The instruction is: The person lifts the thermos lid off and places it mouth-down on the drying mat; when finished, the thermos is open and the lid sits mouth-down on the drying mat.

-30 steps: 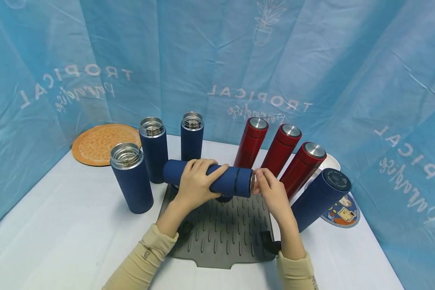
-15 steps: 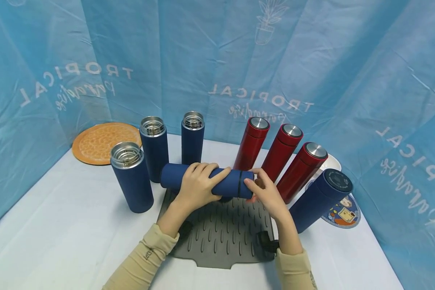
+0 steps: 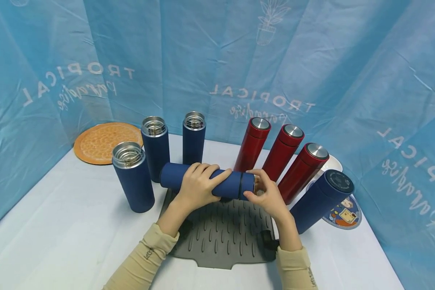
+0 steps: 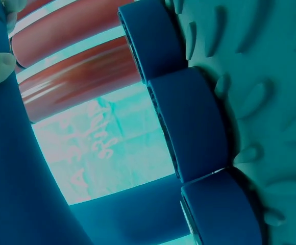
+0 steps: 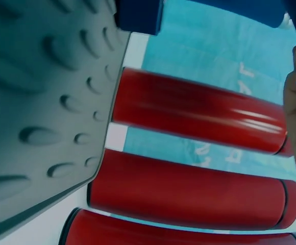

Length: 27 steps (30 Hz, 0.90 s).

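Observation:
A blue thermos (image 3: pixel 222 187) lies sideways in the air over a grey ridged mat (image 3: pixel 217 241). My left hand (image 3: pixel 197 187) grips its body from above, fingers over the far side. At the right end, my right hand (image 3: pixel 272 197) holds the lid (image 3: pixel 247 186), thumb at its near edge and fingers curled around the end. A dark seam shows between lid and body. In the left wrist view, blue lids (image 4: pixel 194 122) stand in a row on the mat; the held thermos mostly hides them in the head view.
Three lidless blue thermoses (image 3: pixel 134 181) stand on the left, near an orange round mat (image 3: pixel 106 143). On the right are three red thermoses (image 3: pixel 280 153) with silver tops, a blue thermos (image 3: pixel 319 201) with a dark top, and a patterned round mat (image 3: pixel 344 213). Blue curtain (image 3: pixel 217 60) surrounds the table.
My right hand has shifted its hold, from fingers at the lid's end face to thumb and fingers around the lid. The thermos has dipped slightly and moved a little left.

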### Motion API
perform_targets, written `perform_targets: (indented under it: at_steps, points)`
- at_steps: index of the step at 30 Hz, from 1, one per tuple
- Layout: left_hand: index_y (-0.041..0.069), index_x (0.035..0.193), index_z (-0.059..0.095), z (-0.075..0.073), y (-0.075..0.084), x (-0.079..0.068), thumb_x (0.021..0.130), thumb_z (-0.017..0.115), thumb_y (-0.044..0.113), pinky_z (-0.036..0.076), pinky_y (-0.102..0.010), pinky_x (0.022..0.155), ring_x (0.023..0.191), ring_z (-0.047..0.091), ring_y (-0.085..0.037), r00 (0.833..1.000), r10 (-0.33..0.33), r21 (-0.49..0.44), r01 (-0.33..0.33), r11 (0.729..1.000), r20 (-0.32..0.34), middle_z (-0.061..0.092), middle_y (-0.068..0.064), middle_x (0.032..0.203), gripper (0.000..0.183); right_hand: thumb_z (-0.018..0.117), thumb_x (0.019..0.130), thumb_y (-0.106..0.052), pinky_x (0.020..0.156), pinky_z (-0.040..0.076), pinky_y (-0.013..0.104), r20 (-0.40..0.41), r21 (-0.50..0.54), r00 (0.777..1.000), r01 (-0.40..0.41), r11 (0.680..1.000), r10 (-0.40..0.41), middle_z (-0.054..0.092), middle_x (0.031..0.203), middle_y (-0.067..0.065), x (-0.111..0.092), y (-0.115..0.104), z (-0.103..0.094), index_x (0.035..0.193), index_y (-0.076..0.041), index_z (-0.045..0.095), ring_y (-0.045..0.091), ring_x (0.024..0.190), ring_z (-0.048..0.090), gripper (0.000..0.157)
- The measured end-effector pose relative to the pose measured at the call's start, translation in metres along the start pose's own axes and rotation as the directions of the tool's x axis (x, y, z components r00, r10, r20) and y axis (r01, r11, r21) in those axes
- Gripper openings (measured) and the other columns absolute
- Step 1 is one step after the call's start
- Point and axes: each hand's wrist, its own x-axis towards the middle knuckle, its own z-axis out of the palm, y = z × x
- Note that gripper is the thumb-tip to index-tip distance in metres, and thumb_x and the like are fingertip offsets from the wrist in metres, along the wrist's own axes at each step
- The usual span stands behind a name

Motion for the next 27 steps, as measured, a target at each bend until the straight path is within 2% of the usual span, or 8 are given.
perform_targets:
  at_steps: [4, 8, 13, 15, 17, 20, 24, 27]
  points:
    - [0.026, 0.118, 0.062, -0.002, -0.001, 0.001, 0.045, 0.087, 0.049, 0.049, -0.039, 0.075, 0.083, 0.061, -0.025, 1.0, 0.01, 0.015, -0.01, 1.0, 0.028, 0.066, -0.006, 0.097, 0.08, 0.072, 0.078, -0.019, 0.076, 0.049, 0.045, 0.028, -0.033, 0.999, 0.043, 0.999, -0.042, 0.061, 0.102, 0.017, 0.0, 0.006, -0.001, 0.128, -0.016, 0.045, 0.025, 0.084, 0.059, 0.056]
    - [0.026, 0.12, 0.062, -0.006, -0.002, 0.002, 0.043, 0.088, 0.05, 0.049, -0.039, 0.077, 0.084, 0.061, -0.025, 0.997, 0.012, 0.009, -0.013, 1.0, 0.078, 0.066, -0.006, 0.098, 0.084, 0.074, 0.075, -0.012, 0.082, 0.045, 0.053, 0.05, -0.077, 0.993, 0.114, 0.99, -0.111, 0.061, 0.098, 0.013, 0.0, 0.01, -0.002, 0.128, -0.016, 0.044, 0.024, 0.086, 0.058, 0.061]
    - [0.026, 0.122, 0.06, -0.009, -0.004, 0.0, 0.048, 0.086, 0.05, 0.049, -0.038, 0.077, 0.086, 0.061, -0.024, 0.985, -0.02, -0.042, 0.028, 0.999, 0.174, 0.066, -0.005, 0.098, 0.082, 0.077, 0.073, -0.008, 0.087, 0.044, 0.055, 0.083, -0.12, 0.982, 0.179, 0.976, -0.17, 0.054, 0.116, 0.008, 0.0, 0.008, -0.001, 0.128, -0.016, 0.044, 0.023, 0.099, 0.054, 0.065]
    - [0.026, 0.122, 0.06, -0.009, -0.006, -0.001, 0.049, 0.085, 0.05, 0.049, -0.038, 0.077, 0.087, 0.061, -0.023, 0.978, -0.038, -0.06, 0.051, 0.997, 0.204, 0.066, -0.005, 0.098, 0.081, 0.077, 0.074, -0.011, 0.089, 0.043, 0.056, 0.104, -0.117, 0.983, 0.161, 0.98, -0.149, 0.048, 0.124, 0.008, 0.0, 0.006, -0.001, 0.131, -0.018, 0.042, 0.025, 0.103, 0.053, 0.068]
    - [0.025, 0.122, 0.06, -0.008, -0.006, -0.003, 0.051, 0.084, 0.052, 0.05, -0.037, 0.077, 0.087, 0.061, -0.022, 0.974, -0.048, -0.068, 0.064, 0.996, 0.222, 0.066, -0.005, 0.098, 0.08, 0.075, 0.077, -0.016, 0.089, 0.043, 0.055, 0.117, -0.097, 0.989, 0.105, 0.99, -0.093, 0.045, 0.128, 0.01, 0.0, 0.004, 0.0, 0.136, -0.021, 0.037, 0.028, 0.104, 0.054, 0.071]
    - [0.025, 0.123, 0.059, -0.007, -0.007, -0.004, 0.052, 0.081, 0.057, 0.05, -0.038, 0.077, 0.087, 0.061, -0.022, 0.973, -0.047, -0.077, 0.066, 0.995, 0.227, 0.065, -0.005, 0.097, 0.08, 0.064, 0.085, -0.03, 0.084, 0.048, 0.049, 0.107, -0.107, 0.994, 0.015, 0.994, -0.004, 0.047, 0.127, 0.014, 0.001, 0.002, -0.001, 0.14, -0.025, 0.031, 0.028, 0.102, 0.057, 0.065]
    - [0.025, 0.123, 0.059, -0.006, -0.006, -0.003, 0.055, 0.078, 0.062, 0.049, -0.038, 0.077, 0.086, 0.061, -0.022, 0.973, -0.037, -0.078, 0.056, 0.995, 0.226, 0.065, -0.005, 0.098, 0.08, 0.046, 0.093, -0.043, 0.072, 0.051, 0.041, 0.067, -0.145, 0.995, -0.058, 0.988, 0.068, 0.062, 0.095, 0.017, 0.001, 0.001, -0.001, 0.131, -0.02, 0.041, 0.022, 0.079, 0.062, 0.045]
    - [0.025, 0.123, 0.06, -0.006, -0.005, -0.003, 0.055, 0.078, 0.062, 0.049, -0.038, 0.077, 0.086, 0.062, -0.022, 0.973, -0.032, -0.077, 0.051, 0.996, 0.229, 0.065, -0.006, 0.098, 0.079, 0.046, 0.094, -0.043, 0.068, 0.049, 0.039, 0.059, -0.152, 0.992, -0.099, 0.984, 0.109, 0.061, 0.073, 0.015, 0.002, -0.001, -0.001, 0.123, -0.018, 0.047, 0.02, 0.064, 0.058, 0.038]
